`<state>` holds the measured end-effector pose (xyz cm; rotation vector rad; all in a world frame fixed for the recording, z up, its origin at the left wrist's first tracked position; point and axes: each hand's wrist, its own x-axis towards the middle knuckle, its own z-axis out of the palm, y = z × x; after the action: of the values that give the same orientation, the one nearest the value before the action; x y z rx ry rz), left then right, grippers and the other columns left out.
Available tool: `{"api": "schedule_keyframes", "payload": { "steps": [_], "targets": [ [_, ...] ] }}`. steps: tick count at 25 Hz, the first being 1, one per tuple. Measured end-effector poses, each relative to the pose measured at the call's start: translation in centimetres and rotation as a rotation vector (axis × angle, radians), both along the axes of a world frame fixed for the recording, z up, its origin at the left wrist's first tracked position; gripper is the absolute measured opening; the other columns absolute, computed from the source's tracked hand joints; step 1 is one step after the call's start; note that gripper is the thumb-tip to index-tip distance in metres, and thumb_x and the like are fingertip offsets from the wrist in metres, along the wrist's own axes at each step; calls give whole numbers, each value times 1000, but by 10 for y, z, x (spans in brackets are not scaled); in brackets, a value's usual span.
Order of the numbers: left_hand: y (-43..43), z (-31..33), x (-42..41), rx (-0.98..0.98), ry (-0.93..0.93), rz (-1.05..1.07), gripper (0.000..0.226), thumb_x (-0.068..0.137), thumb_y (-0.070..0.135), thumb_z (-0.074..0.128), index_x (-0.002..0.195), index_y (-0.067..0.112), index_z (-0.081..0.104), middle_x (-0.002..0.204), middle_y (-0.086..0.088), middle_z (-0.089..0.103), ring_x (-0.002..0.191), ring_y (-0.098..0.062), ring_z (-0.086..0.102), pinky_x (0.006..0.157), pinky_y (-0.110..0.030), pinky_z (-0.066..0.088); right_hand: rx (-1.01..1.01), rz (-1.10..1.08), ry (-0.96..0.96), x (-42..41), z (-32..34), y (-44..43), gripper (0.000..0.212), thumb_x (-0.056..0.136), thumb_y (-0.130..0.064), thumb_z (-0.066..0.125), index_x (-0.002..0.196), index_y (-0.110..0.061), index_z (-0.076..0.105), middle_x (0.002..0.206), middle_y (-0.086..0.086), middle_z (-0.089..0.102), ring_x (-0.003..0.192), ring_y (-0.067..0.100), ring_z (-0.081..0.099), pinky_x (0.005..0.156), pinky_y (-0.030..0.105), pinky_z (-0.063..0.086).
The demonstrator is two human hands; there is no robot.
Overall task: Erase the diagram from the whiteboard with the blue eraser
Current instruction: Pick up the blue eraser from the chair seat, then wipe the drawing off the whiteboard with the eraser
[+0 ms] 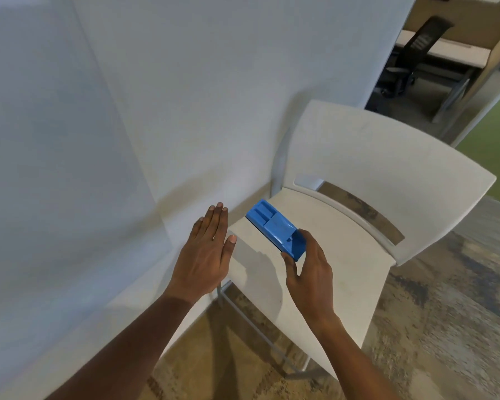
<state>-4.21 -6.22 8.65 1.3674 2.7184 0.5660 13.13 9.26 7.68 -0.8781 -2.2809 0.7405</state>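
We see right grip point(312, 272) grasping the eraser point(274, 226) by its near end | eraser over the chair point(387, 168) seat, contact unclear to us | left grip point(205, 255) released, fingers straight, just left of eraser, apart | whiteboard point(41, 140) at left

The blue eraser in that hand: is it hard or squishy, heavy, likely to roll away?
Probably stiff: the blue eraser keeps its boxy moulded shape though the right hand holds only one end. Likely light, since that pinch seems to carry it. Its flat faces suggest it would slide, not roll, on the chair seat.
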Motion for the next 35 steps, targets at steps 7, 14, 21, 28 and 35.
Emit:
{"api": "schedule_keyframes", "payload": {
  "steps": [7,14,21,28,35],
  "targets": [
    [-50,115,-3,214,219,56,87,111,62,-7,169,3,21,178,-16,26,166,-33,26,134,-44,21,101,72,264,-18,120,-46,63,93,-20,76,148,-17,46,142,5,61,128,22,61,102,27,45],
    [-114,221,-8,369,500,111,62,113,35,30,166,3,20,175,-15,27,163,-31,25,132,-49,24,179,179,506,-30,235,-98,63,92,-21,75,147,-18,46,142,4,60,130,19,58,95,37,57],
    [-205,327,-10,419,719,214,63,115,37,28,168,4,18,178,-11,20,166,-26,20,138,-32,4,346,277,700,-54,324,-161,60,89,-19,76,143,-9,52,138,7,63,119,29,67,86,43,61],
    [-309,410,10,412,881,377,64,115,38,26,169,6,16,180,-13,20,169,-25,15,139,-33,2,353,426,858,-68,397,-229,58,92,-29,73,143,-14,50,140,3,63,122,24,66,91,38,57],
    [-411,465,39,438,993,549,64,117,44,16,170,7,14,180,-11,17,169,-24,12,138,-28,-3,356,568,964,-82,450,-297,64,88,-29,75,143,-16,47,137,4,64,116,29,68,86,41,59]
  ]
}}
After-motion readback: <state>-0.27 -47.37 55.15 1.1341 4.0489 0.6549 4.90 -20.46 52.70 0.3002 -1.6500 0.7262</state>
